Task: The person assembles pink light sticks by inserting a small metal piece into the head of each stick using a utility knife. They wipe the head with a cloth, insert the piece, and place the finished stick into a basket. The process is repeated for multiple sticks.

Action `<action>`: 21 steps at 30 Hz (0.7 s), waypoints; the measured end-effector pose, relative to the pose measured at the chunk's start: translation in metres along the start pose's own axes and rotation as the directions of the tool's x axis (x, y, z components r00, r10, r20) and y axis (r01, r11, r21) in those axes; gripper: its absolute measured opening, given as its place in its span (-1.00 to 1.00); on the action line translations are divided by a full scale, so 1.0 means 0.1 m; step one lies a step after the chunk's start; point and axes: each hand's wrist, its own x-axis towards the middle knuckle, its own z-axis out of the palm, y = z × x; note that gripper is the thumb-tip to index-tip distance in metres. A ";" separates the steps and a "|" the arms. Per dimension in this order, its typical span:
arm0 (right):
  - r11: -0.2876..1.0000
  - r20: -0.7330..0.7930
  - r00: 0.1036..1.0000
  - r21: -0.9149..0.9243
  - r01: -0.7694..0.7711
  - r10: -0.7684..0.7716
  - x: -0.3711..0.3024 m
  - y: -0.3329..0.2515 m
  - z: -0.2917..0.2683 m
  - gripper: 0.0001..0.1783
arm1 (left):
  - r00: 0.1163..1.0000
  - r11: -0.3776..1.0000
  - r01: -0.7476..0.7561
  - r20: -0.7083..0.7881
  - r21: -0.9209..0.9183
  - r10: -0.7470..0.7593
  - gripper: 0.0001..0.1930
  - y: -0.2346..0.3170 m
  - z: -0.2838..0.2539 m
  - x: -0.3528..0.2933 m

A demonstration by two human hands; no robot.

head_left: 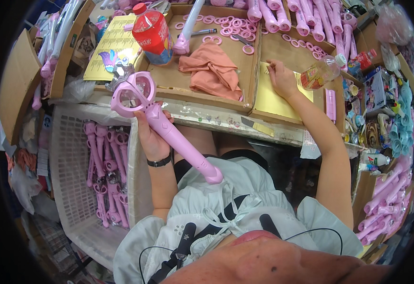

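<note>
My left hand (154,138) is wrapped round a pink toy wand (181,144). The wand slants from a ring-shaped head with a clear, silvery ornament (121,75) at the upper left down to its handle end, close to my lap. My right hand (283,81) is over a yellow sheet (275,102) in the right part of a cardboard tray. Its fingers are bent and drawn together at the sheet's upper edge; whatever they hold is too small to make out.
A cardboard tray (169,92) holds an orange cloth (211,71) and many pink rings (230,28). A red-capped bottle (151,35) and a clear bottle (321,72) stand nearby. A white plastic basket (76,189) contains several wands. A blade (258,127) lies along the table edge.
</note>
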 end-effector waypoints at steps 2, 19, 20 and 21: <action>0.998 -0.007 0.998 0.039 -0.054 0.054 0.01 0.02 0.03 -0.74 | 1.000 1.000 0.007 0.003 -0.013 -0.007 -0.42 0.00 -0.01 0.00; 0.907 -0.385 0.846 -0.348 0.236 -0.368 0.35 0.02 -0.45 -0.82 | 0.958 0.885 0.088 0.282 -0.458 0.051 -0.20 0.10 0.05 -0.21; 0.959 -0.469 0.838 -0.190 0.211 -0.278 0.37 -0.11 -0.57 -0.82 | 0.961 0.888 0.077 0.272 -0.453 0.055 -0.21 0.08 0.05 -0.23; 0.977 -0.569 0.797 -0.060 0.206 -0.203 0.36 -0.28 -0.68 -0.82 | 0.965 0.861 0.076 0.253 -0.504 0.063 -0.21 0.06 0.04 -0.24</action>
